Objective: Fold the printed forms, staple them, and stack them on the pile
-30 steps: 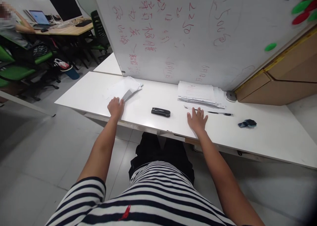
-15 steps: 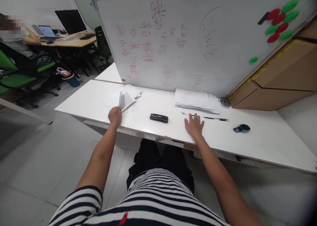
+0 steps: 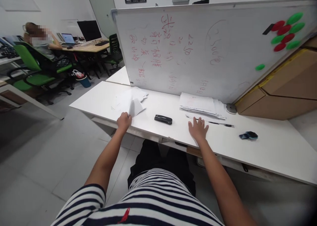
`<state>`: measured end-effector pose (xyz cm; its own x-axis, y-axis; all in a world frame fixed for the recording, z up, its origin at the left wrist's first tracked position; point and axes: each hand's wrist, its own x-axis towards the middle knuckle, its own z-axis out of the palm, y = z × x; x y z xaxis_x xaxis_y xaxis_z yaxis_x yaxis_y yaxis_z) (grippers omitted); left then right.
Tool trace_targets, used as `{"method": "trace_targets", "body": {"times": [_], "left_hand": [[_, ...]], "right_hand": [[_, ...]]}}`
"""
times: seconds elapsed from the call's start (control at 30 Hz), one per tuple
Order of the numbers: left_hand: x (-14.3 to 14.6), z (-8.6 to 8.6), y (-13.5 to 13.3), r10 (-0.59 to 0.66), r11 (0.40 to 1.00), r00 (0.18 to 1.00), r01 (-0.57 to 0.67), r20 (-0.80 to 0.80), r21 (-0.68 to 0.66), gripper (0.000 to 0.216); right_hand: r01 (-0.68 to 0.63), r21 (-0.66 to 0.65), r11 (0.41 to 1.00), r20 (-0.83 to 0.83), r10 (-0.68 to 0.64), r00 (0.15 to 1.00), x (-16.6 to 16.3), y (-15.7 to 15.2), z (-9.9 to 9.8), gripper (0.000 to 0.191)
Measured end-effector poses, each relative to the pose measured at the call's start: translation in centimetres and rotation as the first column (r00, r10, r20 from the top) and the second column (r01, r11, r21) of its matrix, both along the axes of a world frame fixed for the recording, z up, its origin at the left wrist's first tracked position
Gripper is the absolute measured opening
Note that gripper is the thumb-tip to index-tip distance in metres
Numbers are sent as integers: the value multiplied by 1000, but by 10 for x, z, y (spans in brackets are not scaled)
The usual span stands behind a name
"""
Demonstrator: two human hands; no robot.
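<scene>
My left hand [image 3: 124,121] is closed on the near edge of a sheet of paper [image 3: 136,107], which is lifted and bent above other loose white papers [image 3: 120,99]. My right hand [image 3: 198,129] lies flat on the white table [image 3: 173,138] with its fingers spread. Its fingertips reach a thin black-and-clear strip [image 3: 218,123], perhaps a pen; whether they touch it I cannot tell. Between my hands lies a black stapler [image 3: 163,119]. Behind the right hand sits a stack of papers [image 3: 198,103].
A whiteboard [image 3: 188,54] with red writing and magnets stands along the table's back. Cardboard boxes [image 3: 287,84] are at the right. A dark blue object [image 3: 248,135], perhaps a watch, lies on the right side. A person [image 3: 41,37] sits by a desk at far left.
The camera view has shifted, so everything appears farther right and slightly lower. My left hand still holds the sheet, now bent differently. My right hand stays on the table.
</scene>
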<state>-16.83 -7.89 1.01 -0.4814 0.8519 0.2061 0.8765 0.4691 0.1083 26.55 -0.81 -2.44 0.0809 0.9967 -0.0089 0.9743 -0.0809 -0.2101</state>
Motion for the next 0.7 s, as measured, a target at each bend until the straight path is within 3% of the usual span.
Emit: {"method": "trace_targets", "body": {"times": [0.13,0.27,0.5,0.7], "left_hand": [[20,-7,-29,-85,996,996,85,-19,10,22],[25,-10,-35,-132,990,991,133,-21,55,21],[19,-12,-11,-157,983,988,157,-7,97,21],[-9,-5,24,-152,986,988,150,29,75,16]], "right_hand": [[-4,12,1000,-14,4,1000,1,1,-1,67],[-3,19,1000,-20,3,1000,0,1,-2,66],[-1,49,999,-1,1,1000,-4,0,0,65],[3,34,999,17,-3,1000,-2,3,-4,67]]}}
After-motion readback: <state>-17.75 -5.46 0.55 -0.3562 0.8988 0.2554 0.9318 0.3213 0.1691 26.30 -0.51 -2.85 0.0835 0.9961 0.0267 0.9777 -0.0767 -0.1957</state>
